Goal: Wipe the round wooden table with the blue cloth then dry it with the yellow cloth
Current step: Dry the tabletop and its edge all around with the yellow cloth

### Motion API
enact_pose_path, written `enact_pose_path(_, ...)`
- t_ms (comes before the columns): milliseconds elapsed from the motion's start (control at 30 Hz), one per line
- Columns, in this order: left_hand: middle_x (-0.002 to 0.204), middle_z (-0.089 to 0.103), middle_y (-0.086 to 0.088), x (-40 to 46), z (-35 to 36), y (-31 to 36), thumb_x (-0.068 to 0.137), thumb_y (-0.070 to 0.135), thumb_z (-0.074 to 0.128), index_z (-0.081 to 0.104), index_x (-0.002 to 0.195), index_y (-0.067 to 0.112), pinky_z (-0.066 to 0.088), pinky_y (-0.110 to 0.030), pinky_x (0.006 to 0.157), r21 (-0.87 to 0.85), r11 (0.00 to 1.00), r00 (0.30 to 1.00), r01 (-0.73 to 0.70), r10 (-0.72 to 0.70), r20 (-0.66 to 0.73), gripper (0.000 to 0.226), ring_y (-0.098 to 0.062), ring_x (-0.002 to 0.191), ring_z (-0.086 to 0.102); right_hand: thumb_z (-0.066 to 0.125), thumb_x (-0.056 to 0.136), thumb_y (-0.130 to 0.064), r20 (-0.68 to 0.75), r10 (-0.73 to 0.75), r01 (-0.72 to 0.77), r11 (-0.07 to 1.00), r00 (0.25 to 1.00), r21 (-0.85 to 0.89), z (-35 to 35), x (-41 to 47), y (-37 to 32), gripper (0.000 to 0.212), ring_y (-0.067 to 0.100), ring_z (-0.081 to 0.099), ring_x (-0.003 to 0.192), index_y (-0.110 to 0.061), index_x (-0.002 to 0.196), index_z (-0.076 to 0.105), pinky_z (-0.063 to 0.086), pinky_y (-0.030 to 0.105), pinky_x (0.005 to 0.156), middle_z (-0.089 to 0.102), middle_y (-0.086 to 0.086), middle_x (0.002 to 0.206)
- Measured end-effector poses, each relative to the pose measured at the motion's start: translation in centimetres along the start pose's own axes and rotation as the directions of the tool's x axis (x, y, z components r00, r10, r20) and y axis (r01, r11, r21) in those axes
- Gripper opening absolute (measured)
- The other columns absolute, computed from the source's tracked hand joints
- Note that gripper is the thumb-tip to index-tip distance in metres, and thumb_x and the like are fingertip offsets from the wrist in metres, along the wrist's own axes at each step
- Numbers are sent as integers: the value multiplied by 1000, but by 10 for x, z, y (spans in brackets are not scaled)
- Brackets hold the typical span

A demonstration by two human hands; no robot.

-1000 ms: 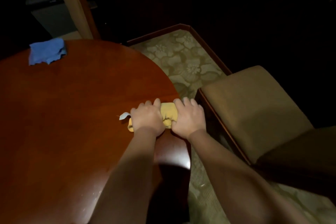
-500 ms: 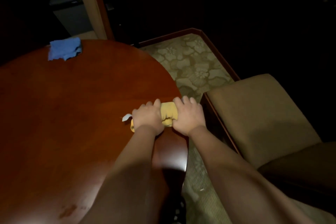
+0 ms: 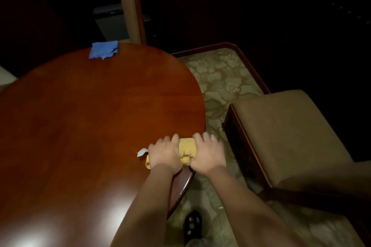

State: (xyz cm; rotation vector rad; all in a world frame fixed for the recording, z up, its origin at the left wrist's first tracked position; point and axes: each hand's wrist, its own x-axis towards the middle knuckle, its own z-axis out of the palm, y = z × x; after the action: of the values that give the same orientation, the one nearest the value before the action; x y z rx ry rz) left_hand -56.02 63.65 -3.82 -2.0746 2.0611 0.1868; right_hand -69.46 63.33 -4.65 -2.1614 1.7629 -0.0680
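Little has moved since the earlier frame: both hands stay on the yellow cloth, only my view has swung. Drying step, I judge. Tabletop (image 3: 84, 122): round, glossy red-brown wood. Blue cloth (image 3: 104, 49) lies crumpled at its far edge. Yellow cloth (image 3: 187, 152), soft, bunched, at its near right edge, gripped by left hand (image 3: 163, 153) and right hand (image 3: 207, 153). Next: sweep inward, firm pressure.

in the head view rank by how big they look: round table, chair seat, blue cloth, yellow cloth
1. round table
2. chair seat
3. blue cloth and yellow cloth: unsure, since hands cover much of the yellow one and it lies nearer.
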Motion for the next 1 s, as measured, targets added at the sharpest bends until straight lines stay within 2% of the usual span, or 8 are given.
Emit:
enact_pose_path(100,104,53,1,19,2,0,77,34,57,39,110,25,37,-37,73,26,999,998,-25,26,-56,39,-23,96,52,59,76,-38,-16,-3,3,1000,1000,15,2,18,6,52,25,44,111,-22,122,42,40,37,86,48,2,117)
enact_pose_path(233,108,53,-1,67,-9,-3,77,36,55,41,116,25,42,-40,80,33,994,992,-101,103,-69,43,-25,101,51,62,75,-39,-88,43,-40,999,995,32,-2,53,12,53,25,45,112,-20,122,44,40,38,88,49,3,118)
enact_pose_path(400,108,54,-2,135,-25,4,77,34,56,40,118,24,43,-41,82,30,996,992,-85,88,-93,45,-25,101,52,65,72,-37,-162,33,-32,999,986,8,-17,120,29,53,30,49,108,-16,118,50,42,40,82,53,6,112)
enact_pose_path(600,105,55,-3,208,-40,3,76,39,60,42,115,23,43,-40,81,-83,996,994,19,-27,-107,46,-25,99,53,60,77,-37,-108,-55,49,997,993,-62,-41,211,41,57,24,45,113,-20,128,43,42,37,88,49,3,120)
enact_pose_path(833,106,54,-3,261,-54,-7,73,43,60,41,116,23,40,-40,79,-95,995,998,-17,11,-64,51,-25,99,52,62,75,-38,-126,-35,31,999,991,-28,-49,257,43,55,25,46,111,-19,124,46,41,38,86,51,3,117)
enact_pose_path(1000,111,54,-3,283,-61,-9,76,57,56,40,119,21,39,-40,83,-129,992,999,14,-19,-35,58,-25,103,52,62,76,-38,-105,-116,112,993,988,-49,-58,289,46,59,24,46,112,-19,128,43,41,38,88,49,3,120)
